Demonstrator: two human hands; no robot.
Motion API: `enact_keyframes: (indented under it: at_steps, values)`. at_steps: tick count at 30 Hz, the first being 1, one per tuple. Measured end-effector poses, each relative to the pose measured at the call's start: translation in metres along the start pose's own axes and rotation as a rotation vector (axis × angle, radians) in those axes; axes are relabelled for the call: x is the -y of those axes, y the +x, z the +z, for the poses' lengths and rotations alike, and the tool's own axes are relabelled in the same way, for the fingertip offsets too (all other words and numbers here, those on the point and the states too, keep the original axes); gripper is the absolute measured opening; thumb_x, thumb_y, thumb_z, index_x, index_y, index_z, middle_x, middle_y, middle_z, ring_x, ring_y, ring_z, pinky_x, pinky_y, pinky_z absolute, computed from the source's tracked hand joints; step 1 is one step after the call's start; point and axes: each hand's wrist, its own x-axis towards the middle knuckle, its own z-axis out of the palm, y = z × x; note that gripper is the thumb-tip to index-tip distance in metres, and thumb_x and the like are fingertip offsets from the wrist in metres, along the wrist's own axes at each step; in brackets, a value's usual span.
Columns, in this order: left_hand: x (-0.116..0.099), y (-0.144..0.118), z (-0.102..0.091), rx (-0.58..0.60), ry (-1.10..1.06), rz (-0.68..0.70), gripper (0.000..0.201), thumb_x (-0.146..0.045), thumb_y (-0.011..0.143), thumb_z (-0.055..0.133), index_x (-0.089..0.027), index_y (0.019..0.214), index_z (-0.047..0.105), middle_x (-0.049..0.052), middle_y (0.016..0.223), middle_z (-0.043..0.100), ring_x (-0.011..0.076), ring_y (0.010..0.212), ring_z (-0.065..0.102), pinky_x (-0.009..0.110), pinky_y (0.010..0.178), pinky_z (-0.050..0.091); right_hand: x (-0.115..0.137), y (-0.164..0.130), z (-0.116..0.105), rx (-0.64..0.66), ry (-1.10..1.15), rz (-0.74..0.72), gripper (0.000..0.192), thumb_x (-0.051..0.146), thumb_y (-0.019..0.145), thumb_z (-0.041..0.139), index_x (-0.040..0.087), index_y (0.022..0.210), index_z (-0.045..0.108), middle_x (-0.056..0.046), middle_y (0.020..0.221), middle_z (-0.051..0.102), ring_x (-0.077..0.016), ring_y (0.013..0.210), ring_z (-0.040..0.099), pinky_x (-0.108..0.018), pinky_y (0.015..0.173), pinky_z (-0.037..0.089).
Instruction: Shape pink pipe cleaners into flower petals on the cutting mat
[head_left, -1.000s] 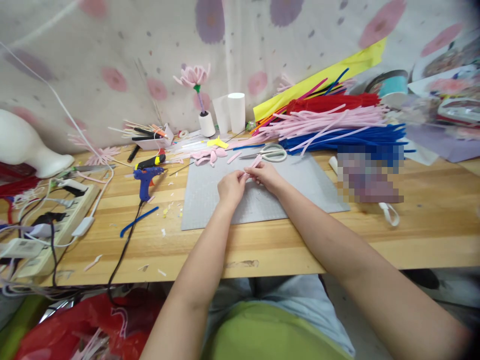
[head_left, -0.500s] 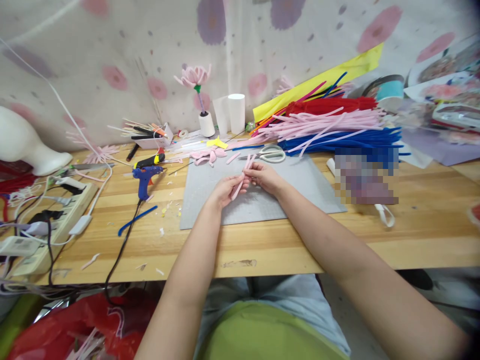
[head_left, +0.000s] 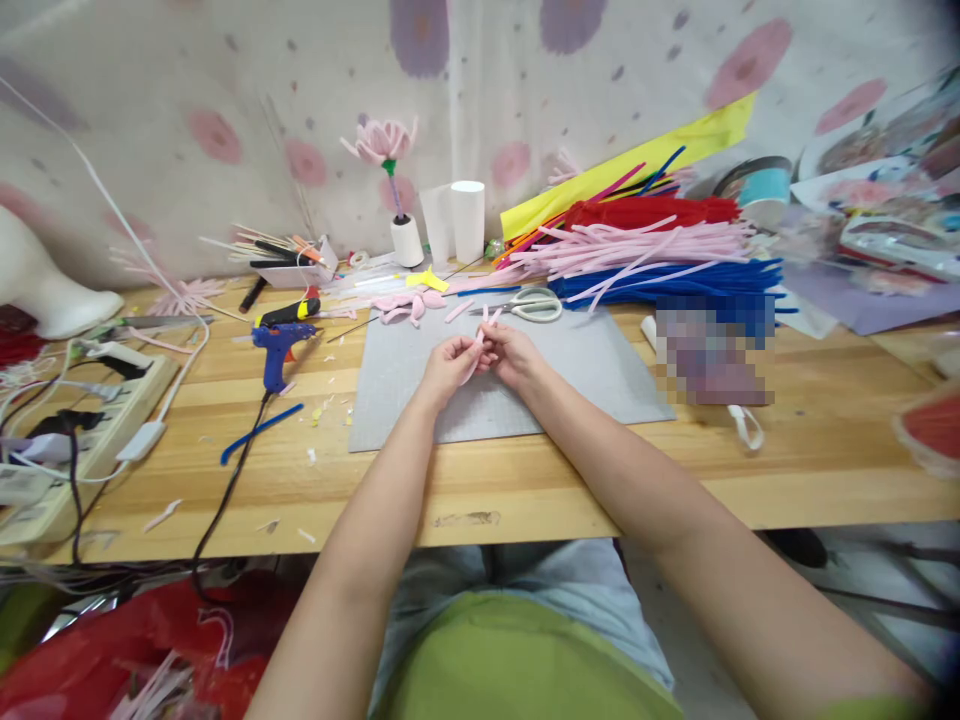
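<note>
Pale pink pipe cleaner pieces (head_left: 492, 317) stick up from between my two hands, above the grey cutting mat (head_left: 577, 385). My left hand (head_left: 450, 368) pinches them from the left, its fingers closed. Touching it, my right hand (head_left: 511, 355) grips the same pieces with thumb and fingers. Their lower ends are mostly covered by my fingers. Just behind the hands lie scissors (head_left: 538, 305) with pale handles, shut or nearly so. A short pink piece (head_left: 458, 311) and several bent pink petal shapes (head_left: 405, 306) rest near the mat's back edge.
A blue glue gun (head_left: 276, 352) lies left, its cord running off the table. Bundles of pink (head_left: 637, 248), red (head_left: 652, 213) and blue pipe cleaners (head_left: 720, 277) are stacked at back right. A pink flower (head_left: 384, 143) stands in a white holder. A power strip (head_left: 124, 440) sits far left.
My hands have drawn closer around the pink pieces, and less of the lower ends shows. The whole view has shifted slightly, with table items appearing a little further left.
</note>
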Motion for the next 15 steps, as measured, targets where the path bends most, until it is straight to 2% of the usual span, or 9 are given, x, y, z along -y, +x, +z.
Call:
enact_keyframes:
  at_steps: [5, 8, 10, 12, 15]
  values:
    - [-0.0031, -0.0018, -0.0025, -0.097, -0.107, -0.09, 0.014, -0.024, 0.072, 0.063, -0.011, 0.069, 0.056, 0.0, 0.056, 0.06, 0.0082, 0.048, 0.055, 0.022, 0.051, 0.047, -0.0017, 0.0042, -0.009, 0.021, -0.135, -0.123, 0.029, 0.038, 0.057, 0.073, 0.015, 0.064, 0.057, 0.003, 0.053, 0.053, -0.0033, 0.042, 0.04, -0.017, 0.036, 0.023]
    - [-0.0069, -0.0038, -0.0064, -0.155, -0.166, -0.131, 0.01, -0.018, 0.075, 0.055, -0.011, 0.069, 0.056, 0.0, 0.053, 0.057, 0.0071, 0.046, 0.053, 0.021, 0.049, 0.047, -0.0017, 0.0035, -0.011, -0.037, -0.275, -0.157, 0.032, 0.042, 0.057, 0.071, 0.014, 0.062, 0.059, 0.0, 0.06, 0.058, -0.0037, 0.045, 0.041, -0.018, 0.038, 0.025]
    - [-0.0085, -0.0048, -0.0087, -0.178, -0.195, -0.133, 0.01, -0.016, 0.076, 0.052, -0.01, 0.069, 0.056, -0.001, 0.051, 0.055, 0.006, 0.044, 0.051, 0.02, 0.049, 0.047, -0.0006, 0.0016, -0.0103, -0.038, -0.348, -0.193, 0.03, 0.041, 0.056, 0.071, 0.014, 0.061, 0.059, 0.001, 0.058, 0.057, -0.0044, 0.045, 0.041, -0.019, 0.039, 0.027]
    - [-0.0093, -0.0056, -0.0097, -0.173, -0.213, -0.137, 0.01, -0.015, 0.076, 0.05, -0.01, 0.07, 0.056, -0.002, 0.051, 0.054, 0.0052, 0.043, 0.05, 0.019, 0.05, 0.047, 0.0004, -0.0003, -0.009, 0.015, -0.39, -0.225, 0.026, 0.037, 0.056, 0.071, 0.014, 0.064, 0.06, 0.003, 0.054, 0.053, -0.0052, 0.046, 0.041, -0.019, 0.041, 0.028]
    - [-0.009, -0.0065, -0.0078, -0.134, -0.174, -0.157, 0.009, -0.017, 0.075, 0.053, -0.011, 0.069, 0.056, -0.002, 0.049, 0.054, 0.0053, 0.042, 0.05, 0.02, 0.05, 0.048, -0.0004, -0.0004, -0.0074, 0.044, -0.355, -0.218, 0.02, 0.03, 0.056, 0.068, 0.016, 0.065, 0.057, 0.005, 0.051, 0.05, -0.0057, 0.046, 0.042, -0.019, 0.042, 0.028]
